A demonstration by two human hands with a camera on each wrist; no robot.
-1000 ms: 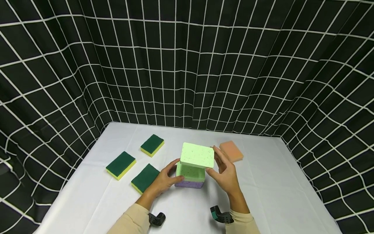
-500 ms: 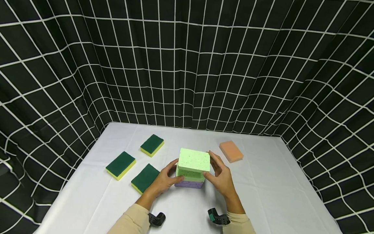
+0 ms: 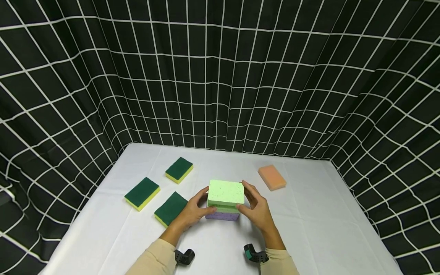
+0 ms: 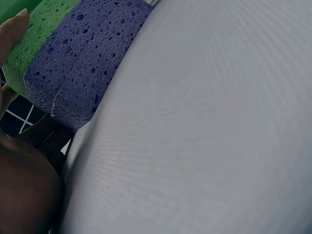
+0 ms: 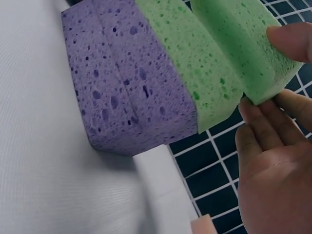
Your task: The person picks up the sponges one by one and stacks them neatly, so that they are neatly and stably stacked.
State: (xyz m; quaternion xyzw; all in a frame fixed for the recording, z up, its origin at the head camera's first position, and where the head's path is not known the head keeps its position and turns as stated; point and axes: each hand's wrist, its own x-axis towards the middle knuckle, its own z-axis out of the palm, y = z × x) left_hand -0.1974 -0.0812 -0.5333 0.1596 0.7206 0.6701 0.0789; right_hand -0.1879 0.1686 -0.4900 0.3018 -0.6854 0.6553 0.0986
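Note:
A stack of sponges stands at the middle of the table. Two purple sponges (image 5: 105,87) lie flat at its bottom, with a light green sponge (image 5: 195,63) on them. My left hand (image 3: 193,212) grips that lower green sponge from the left, thumb on its near side and fingers behind. Close above it, my right hand (image 3: 259,210) pinches a second light green sponge (image 3: 225,191) by its right end between thumb and fingers. In the right wrist view this upper sponge is tilted, and a wedge-shaped gap separates it from the one below.
Several scouring sponges (image 3: 142,192) with dark green tops and yellow bases lie on the left of the table; one (image 3: 170,208) is right beside the left forearm. An orange sponge (image 3: 272,177) lies at the back right. Black grid-patterned curtains (image 3: 220,76) surround the white table (image 3: 330,214).
My right hand has moved left and down with the upper green sponge, bringing it over the stack and narrowing the gap. My left hand has stayed in place.

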